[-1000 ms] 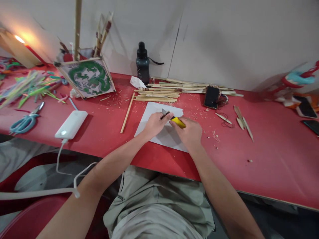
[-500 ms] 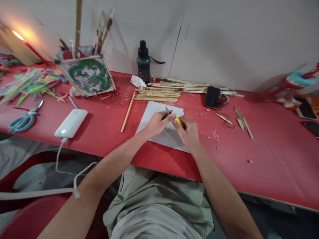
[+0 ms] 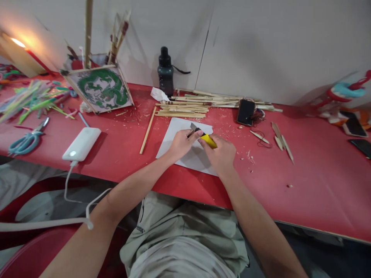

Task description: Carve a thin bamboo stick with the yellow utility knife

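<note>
Yellow-handled utility knife [image 3: 209, 141]: held in right grip [image 3: 223, 153] | left grip [image 3: 182, 144]: curled by blade end, contents cannot tell | white paper [image 3: 199, 163]: beneath both, on red counter [image 3: 266, 189]

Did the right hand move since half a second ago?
Yes, a little to the right: the back of the right hand now sits slightly farther from the dark bottle.

A knife [image 3: 209, 141], yellow handle, black collar, bare grey blade, is held tilted above the desk [image 3: 315, 173], tip toward the back edge. Just beside the blade, a small dark piece [image 3: 189, 134], mostly hidden.
</note>
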Available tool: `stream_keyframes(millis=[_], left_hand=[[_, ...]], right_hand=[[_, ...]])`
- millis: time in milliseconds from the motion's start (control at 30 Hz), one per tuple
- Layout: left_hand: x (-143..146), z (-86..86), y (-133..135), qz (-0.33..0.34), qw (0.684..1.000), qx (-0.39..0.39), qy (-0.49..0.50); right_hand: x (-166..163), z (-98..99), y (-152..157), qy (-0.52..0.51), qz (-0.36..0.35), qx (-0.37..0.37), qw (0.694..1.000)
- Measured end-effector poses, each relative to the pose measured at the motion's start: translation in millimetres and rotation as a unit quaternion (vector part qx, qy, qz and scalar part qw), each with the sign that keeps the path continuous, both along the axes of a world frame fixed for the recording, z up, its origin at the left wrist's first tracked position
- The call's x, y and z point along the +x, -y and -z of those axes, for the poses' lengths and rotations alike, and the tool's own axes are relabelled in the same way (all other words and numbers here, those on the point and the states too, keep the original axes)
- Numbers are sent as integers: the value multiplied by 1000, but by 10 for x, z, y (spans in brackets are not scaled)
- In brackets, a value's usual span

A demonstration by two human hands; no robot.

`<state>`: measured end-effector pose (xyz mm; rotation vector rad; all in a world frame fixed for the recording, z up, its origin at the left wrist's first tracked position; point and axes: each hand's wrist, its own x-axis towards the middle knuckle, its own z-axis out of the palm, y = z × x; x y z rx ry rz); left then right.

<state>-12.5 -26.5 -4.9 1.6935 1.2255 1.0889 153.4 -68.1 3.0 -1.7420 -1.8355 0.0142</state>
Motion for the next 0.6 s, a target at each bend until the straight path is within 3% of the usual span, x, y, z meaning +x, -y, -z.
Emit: stream_keyframes(millis=[133,333,600], left_hand=[[-13,-40,22,-6,1000,-3,-1],[-63,-78,55,0,997,2,-81],[-69,-87,56,-5,991,9,-131]], right_hand=[[-17,-41,11,-58,-38,-20,997],[6,-69,12,-135,-122,-63,981],[20,-64,-4,-153,-135,-81,976]])
